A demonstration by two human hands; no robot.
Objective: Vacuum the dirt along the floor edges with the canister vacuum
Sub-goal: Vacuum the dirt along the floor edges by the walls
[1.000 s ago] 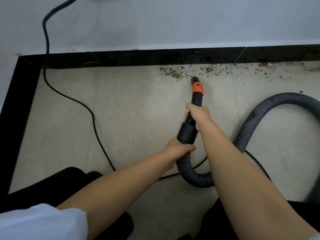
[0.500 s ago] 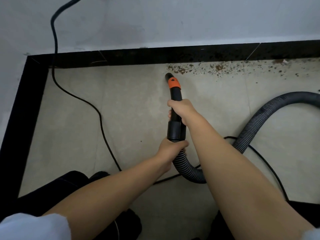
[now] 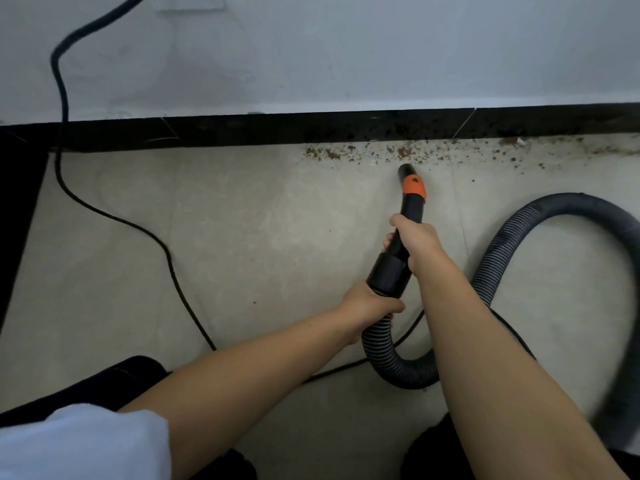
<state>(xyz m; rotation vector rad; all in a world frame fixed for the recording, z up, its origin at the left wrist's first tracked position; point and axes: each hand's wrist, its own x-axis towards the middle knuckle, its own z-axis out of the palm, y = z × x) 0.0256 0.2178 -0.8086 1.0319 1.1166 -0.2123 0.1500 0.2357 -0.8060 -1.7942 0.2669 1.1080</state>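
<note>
The nozzle [image 3: 405, 220] is black with an orange band [image 3: 413, 187]. The hose [image 3: 519, 258] is dark grey and ribbed. The dirt [image 3: 401, 154] is brown specks on the beige floor [image 3: 242, 237]. The baseboard [image 3: 242, 128] is black, the wall [image 3: 346, 46] pale grey, the cable [image 3: 114, 216] black.

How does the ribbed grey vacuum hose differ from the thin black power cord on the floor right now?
The ribbed grey vacuum hose is thick and corrugated; the thin black power cord is slim and smooth. The hose loops on the right and ends at the black nozzle with the orange band, gripped by the left hand; the cord runs up the white wall on the left, unheld. Both are dark, flexible and lie curved on the beige tile floor.
</note>
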